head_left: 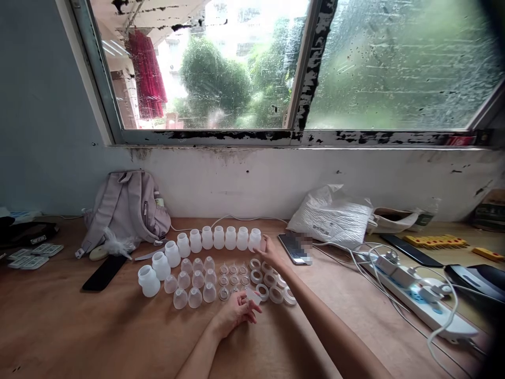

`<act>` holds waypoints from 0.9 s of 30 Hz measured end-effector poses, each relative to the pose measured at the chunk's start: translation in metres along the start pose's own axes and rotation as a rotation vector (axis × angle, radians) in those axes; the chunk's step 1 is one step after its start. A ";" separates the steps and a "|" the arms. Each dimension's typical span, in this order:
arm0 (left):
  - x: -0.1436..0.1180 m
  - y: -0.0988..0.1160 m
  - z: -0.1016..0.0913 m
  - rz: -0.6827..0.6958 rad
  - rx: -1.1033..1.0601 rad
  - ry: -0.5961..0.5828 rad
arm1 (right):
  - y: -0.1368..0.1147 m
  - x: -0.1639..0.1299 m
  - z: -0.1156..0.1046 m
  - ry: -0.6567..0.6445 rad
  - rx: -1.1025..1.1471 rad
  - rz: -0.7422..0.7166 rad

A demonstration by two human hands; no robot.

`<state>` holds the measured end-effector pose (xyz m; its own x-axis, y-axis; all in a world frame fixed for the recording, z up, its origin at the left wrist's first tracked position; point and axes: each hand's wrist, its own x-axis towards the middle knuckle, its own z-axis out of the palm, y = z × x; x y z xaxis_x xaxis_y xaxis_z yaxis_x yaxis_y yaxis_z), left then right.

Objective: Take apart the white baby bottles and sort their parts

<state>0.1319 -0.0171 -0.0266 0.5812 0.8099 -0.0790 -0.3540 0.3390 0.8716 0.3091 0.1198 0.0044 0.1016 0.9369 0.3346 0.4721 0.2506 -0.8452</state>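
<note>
The bottles [219,239] are milky white, the domed caps [194,299] cloudy white. The table [98,331] is warm brown. The backpack [112,202] is mauve-grey.

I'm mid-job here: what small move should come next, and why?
I'd probably have the right hand close gently around the rightmost white bottle and lift it straight up: that hand is right beside it, a neighbouring bottle stands very close, and the left hand is occupied with a translucent piece.
</note>
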 end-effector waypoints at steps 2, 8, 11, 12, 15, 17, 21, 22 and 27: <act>0.002 -0.001 0.001 -0.002 0.010 0.040 | -0.007 -0.018 -0.005 0.046 -0.022 -0.067; 0.002 0.001 0.007 0.003 0.058 0.105 | -0.041 -0.108 -0.013 -0.305 0.076 -0.255; 0.000 0.001 0.009 -0.003 0.096 0.041 | -0.047 -0.135 -0.012 -0.364 0.059 -0.306; -0.001 0.000 0.010 -0.010 0.112 0.021 | -0.045 -0.139 -0.011 -0.352 0.051 -0.311; -0.001 -0.004 0.009 -0.038 0.160 -0.011 | -0.037 -0.141 -0.008 -0.308 0.016 -0.307; -0.001 -0.005 0.008 -0.048 0.179 -0.008 | -0.033 -0.142 -0.006 -0.290 -0.010 -0.280; -0.002 -0.003 0.011 -0.053 0.190 -0.020 | -0.031 -0.145 -0.003 -0.267 -0.021 -0.226; -0.002 -0.002 0.012 -0.054 0.188 -0.024 | -0.032 -0.146 -0.003 -0.264 -0.019 -0.226; -0.003 -0.001 0.013 -0.058 0.168 -0.032 | -0.034 -0.148 -0.004 -0.250 -0.019 -0.242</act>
<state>0.1402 -0.0260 -0.0206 0.6206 0.7751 -0.1182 -0.1932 0.2973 0.9350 0.2817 -0.0278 -0.0150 -0.2318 0.8821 0.4101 0.4726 0.4706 -0.7451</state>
